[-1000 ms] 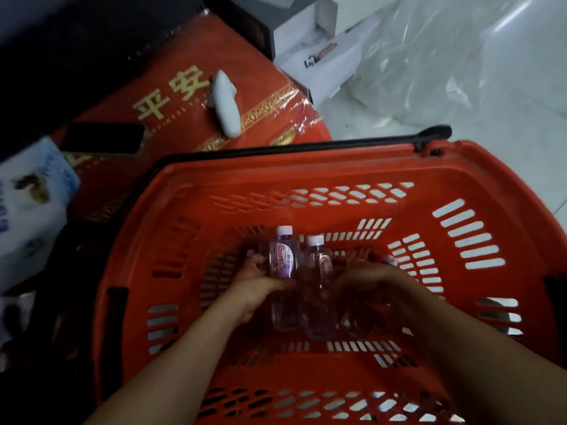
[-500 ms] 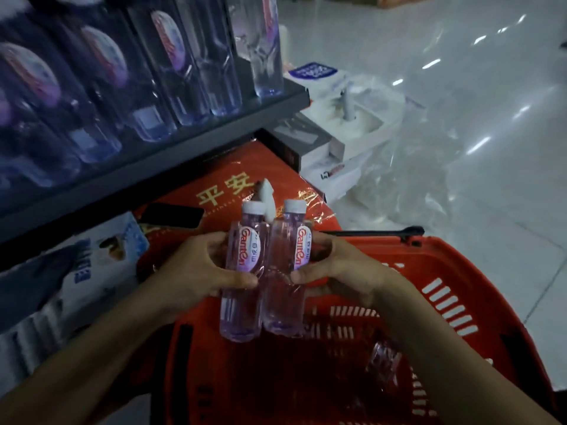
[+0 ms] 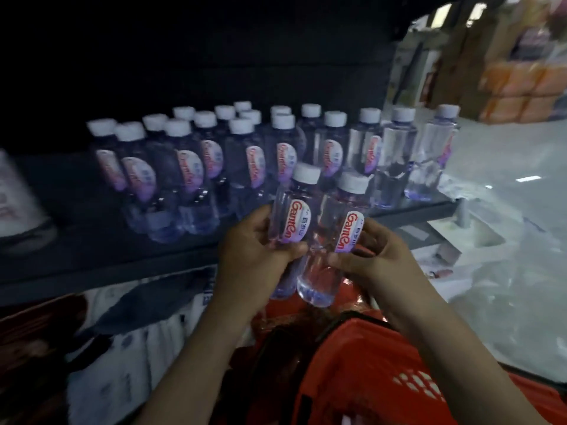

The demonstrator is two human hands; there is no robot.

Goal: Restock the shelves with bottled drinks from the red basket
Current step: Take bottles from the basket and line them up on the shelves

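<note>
Two clear water bottles with white caps and red-lettered labels are pressed side by side between my hands. The left bottle (image 3: 291, 210) is gripped by my left hand (image 3: 248, 253); my right hand (image 3: 377, 256) grips the right bottle (image 3: 334, 237). Both bottles lean slightly right, just in front of the dark shelf (image 3: 129, 259). Several matching bottles (image 3: 254, 157) stand in rows on that shelf. The red basket (image 3: 362, 372) sits below my forearms at the bottom right; its inside is mostly out of view.
A red wrapped package (image 3: 36, 320) and white-and-blue packs (image 3: 138, 329) lie under the shelf. Clear plastic sheeting (image 3: 503, 271) covers the pale floor to the right. Orange stacked goods (image 3: 521, 87) stand far right. A white object (image 3: 15, 197) stands at the shelf's left end.
Both hands lifted the two bottles out of the basket and up to shelf height. The view swung up from the basket to the stocked shelf.
</note>
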